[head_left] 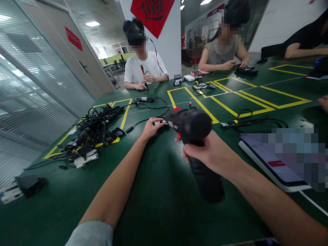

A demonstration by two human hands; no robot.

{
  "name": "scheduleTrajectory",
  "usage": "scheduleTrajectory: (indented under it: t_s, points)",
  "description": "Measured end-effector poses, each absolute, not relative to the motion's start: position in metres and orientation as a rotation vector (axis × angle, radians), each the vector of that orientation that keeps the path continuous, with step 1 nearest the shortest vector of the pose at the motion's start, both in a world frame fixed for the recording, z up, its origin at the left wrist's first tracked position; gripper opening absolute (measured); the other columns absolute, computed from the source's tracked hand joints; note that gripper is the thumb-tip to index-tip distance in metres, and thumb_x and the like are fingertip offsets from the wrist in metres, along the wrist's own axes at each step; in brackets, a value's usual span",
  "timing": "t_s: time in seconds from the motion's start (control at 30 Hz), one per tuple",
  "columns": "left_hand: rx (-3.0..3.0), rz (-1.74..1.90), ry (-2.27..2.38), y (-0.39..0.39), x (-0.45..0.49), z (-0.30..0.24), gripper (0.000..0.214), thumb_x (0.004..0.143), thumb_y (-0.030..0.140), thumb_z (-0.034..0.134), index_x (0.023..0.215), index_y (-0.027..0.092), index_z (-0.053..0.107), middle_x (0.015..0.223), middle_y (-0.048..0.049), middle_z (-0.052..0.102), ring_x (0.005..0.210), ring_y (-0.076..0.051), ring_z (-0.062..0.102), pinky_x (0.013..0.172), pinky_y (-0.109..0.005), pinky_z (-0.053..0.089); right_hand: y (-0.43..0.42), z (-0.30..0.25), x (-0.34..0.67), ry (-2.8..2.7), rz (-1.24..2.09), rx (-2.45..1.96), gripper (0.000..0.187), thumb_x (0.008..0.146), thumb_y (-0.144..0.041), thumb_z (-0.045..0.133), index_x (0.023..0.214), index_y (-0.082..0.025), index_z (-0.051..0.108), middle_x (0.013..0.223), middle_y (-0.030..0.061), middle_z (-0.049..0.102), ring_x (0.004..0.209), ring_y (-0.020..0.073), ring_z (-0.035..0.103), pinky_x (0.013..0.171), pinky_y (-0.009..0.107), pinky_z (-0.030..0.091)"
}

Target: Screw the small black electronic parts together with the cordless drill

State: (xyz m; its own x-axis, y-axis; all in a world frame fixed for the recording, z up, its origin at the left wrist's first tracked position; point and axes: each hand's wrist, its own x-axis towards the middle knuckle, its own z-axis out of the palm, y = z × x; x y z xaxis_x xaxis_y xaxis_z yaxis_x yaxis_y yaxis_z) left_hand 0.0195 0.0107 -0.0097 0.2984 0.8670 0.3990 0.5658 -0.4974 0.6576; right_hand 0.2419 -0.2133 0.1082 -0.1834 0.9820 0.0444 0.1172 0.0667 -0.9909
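My right hand (205,150) is wrapped round the grip of a black cordless drill (198,124) with red parts near its front. The drill points away from me toward my left hand (151,127). On the green tabletop, my left hand has its fingers closed on a small piece with a white label (158,122), close to the drill's front end. What exactly this piece is cannot be made out. A black cable plug (130,130) lies just left of the left hand, its cord running toward the fingers.
A tangled heap of black cables (98,123) covers a yellow-taped box at left. A black adapter (30,186) lies nearer me. To the right are a tablet (266,157) and more cables (256,121). Across the table, one person (145,68) holds a screwdriver (142,70); others sit rightward.
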Motion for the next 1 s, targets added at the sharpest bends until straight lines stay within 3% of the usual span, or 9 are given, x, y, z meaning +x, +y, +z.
scheduleTrajectory:
  t_s: [0.1, 0.2, 0.47, 1.0]
  points:
    - [2.129, 1.038, 1.305, 0.011, 0.021, -0.01, 0.036, 0.075, 0.04, 0.074, 0.105, 0.02, 0.075, 0.111, -0.0086, 0.07, 0.106, -0.023, 0.06, 0.099, -0.037, 0.046, -0.206, 0.098, 0.244, -1.266, 1.346, -1.146, 0.021, 0.075, -0.031, 0.062, 0.089, -0.016, 0.064, 0.057, 0.0007, 0.06, 0.052, 0.0166, 0.056, 0.051, 0.029, 0.045]
    - [2.106, 1.042, 1.299, 0.009, 0.026, -0.01, 0.036, 0.075, 0.04, 0.074, 0.105, 0.02, 0.075, 0.111, -0.0092, 0.07, 0.105, -0.023, 0.061, 0.098, -0.037, 0.046, -0.202, 0.076, 0.244, -1.221, 1.292, -1.237, 0.017, 0.074, -0.033, 0.067, 0.075, -0.017, 0.062, 0.052, 0.0002, 0.059, 0.048, 0.0154, 0.054, 0.052, 0.03, 0.045]
    - [2.124, 1.052, 1.295, 0.005, 0.032, -0.007, 0.031, 0.077, 0.039, 0.072, 0.101, 0.019, 0.076, 0.11, -0.008, 0.072, 0.109, -0.024, 0.06, 0.102, -0.037, 0.044, -0.201, 0.061, 0.243, -1.181, 1.338, -1.209, 0.01, 0.072, -0.024, 0.063, 0.079, -0.017, 0.064, 0.061, 0.0005, 0.063, 0.048, 0.0141, 0.055, 0.053, 0.03, 0.047]
    - [2.0, 1.027, 1.324, 0.01, 0.032, -0.007, 0.033, 0.071, 0.041, 0.074, 0.097, 0.021, 0.076, 0.11, -0.0069, 0.072, 0.107, -0.024, 0.062, 0.101, -0.036, 0.045, -0.193, 0.062, 0.24, -1.229, 1.312, -1.267, 0.009, 0.072, -0.022, 0.061, 0.076, -0.016, 0.065, 0.049, 0.0004, 0.06, 0.045, 0.0156, 0.056, 0.052, 0.029, 0.045]
